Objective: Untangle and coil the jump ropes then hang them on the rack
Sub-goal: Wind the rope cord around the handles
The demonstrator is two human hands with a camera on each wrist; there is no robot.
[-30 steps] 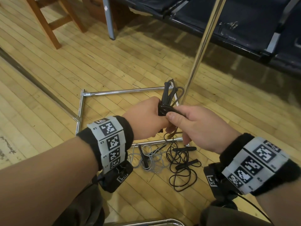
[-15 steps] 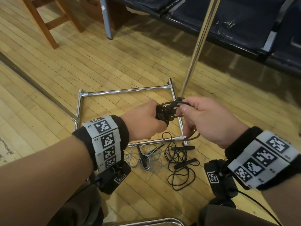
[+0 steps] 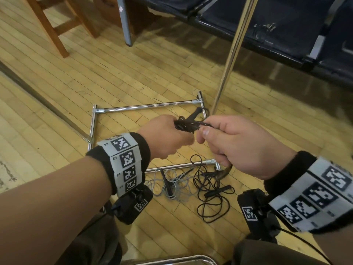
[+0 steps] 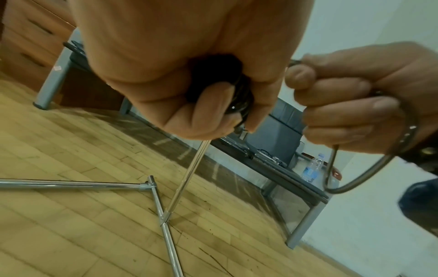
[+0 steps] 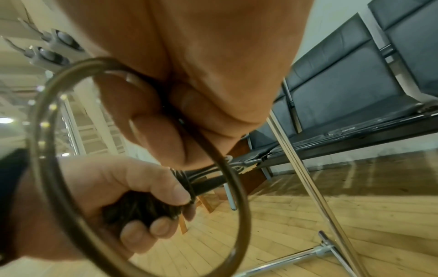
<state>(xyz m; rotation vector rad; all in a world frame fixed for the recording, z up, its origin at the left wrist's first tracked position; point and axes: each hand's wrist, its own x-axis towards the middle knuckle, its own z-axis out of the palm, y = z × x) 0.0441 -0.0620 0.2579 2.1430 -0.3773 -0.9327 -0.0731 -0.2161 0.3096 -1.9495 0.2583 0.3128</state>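
My left hand point(image 3: 168, 138) grips a coiled black jump rope point(image 3: 188, 125) in its fist, with a handle point(image 3: 194, 115) sticking out past the fingers. Just to its right, my right hand point(image 3: 229, 144) pinches the same rope's cord, and a loop of it point(image 3: 225, 172) hangs below the palm. The left wrist view shows the bundle point(image 4: 239, 97) inside the curled fingers. From the right wrist, the loop point(image 5: 42, 150) arcs wide round the bundle point(image 5: 135, 208). A tangled grey rope point(image 3: 172, 186) and a black rope point(image 3: 210, 196) lie on the floor under my hands.
The chrome rack's base frame point(image 3: 149, 107) lies on the wooden floor, and its pole point(image 3: 231, 56) rises just behind my hands. A dark bench point(image 3: 267, 22) runs along the back. A wooden chair point(image 3: 57, 25) stands back left. A chrome bar point(image 3: 172, 259) crosses the bottom edge.
The bundle has tipped from upright to lying sideways between my hands. My right hand has drawn the cord out to the right, and a loop now hangs beneath it.
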